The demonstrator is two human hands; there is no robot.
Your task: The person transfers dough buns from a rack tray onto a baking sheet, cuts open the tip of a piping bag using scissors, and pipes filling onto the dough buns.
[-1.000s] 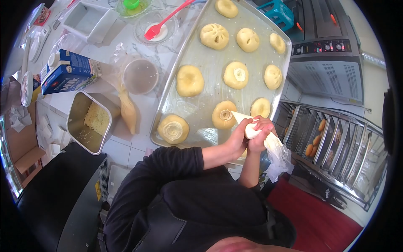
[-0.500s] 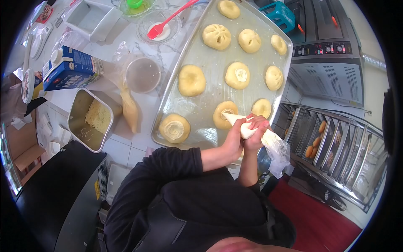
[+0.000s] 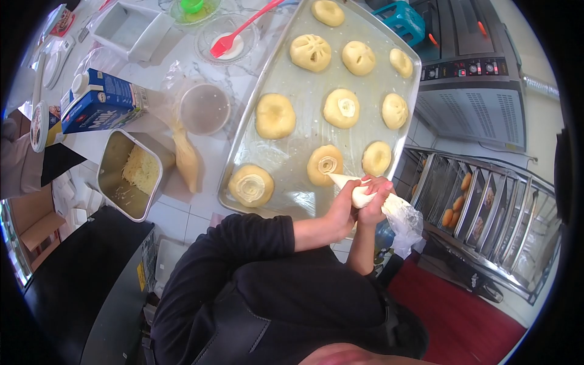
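Both hands grip a piping bag [image 3: 394,210] of pale cream, its clear plastic tail hanging off to the right. My left hand [image 3: 342,210] closes around the front part, while my right hand [image 3: 375,202] wraps the fuller part behind it. The bag's tip points left at the lower edge of a round dough bun [image 3: 317,159], which carries a ring of cream. Whether the tip touches the bun, I cannot tell. Just above my right hand sits a plain dimpled bun [image 3: 376,158]. A bun with a wide cream swirl [image 3: 251,187] lies at the tray's near left corner.
The metal baking tray [image 3: 307,115] holds several more buns. Left of it are a second filled piping bag [image 3: 184,155], a metal tin with shreds [image 3: 146,201], a milk carton [image 3: 108,109] and a red brush [image 3: 249,27]. An oven [image 3: 471,109] and rack [image 3: 480,210] stand right.
Both hands and the piping bag have shifted slightly right and toward me. The tip has drawn back from the bun's middle, uncovering the cream ring. More of another person's sleeve shows at far left.
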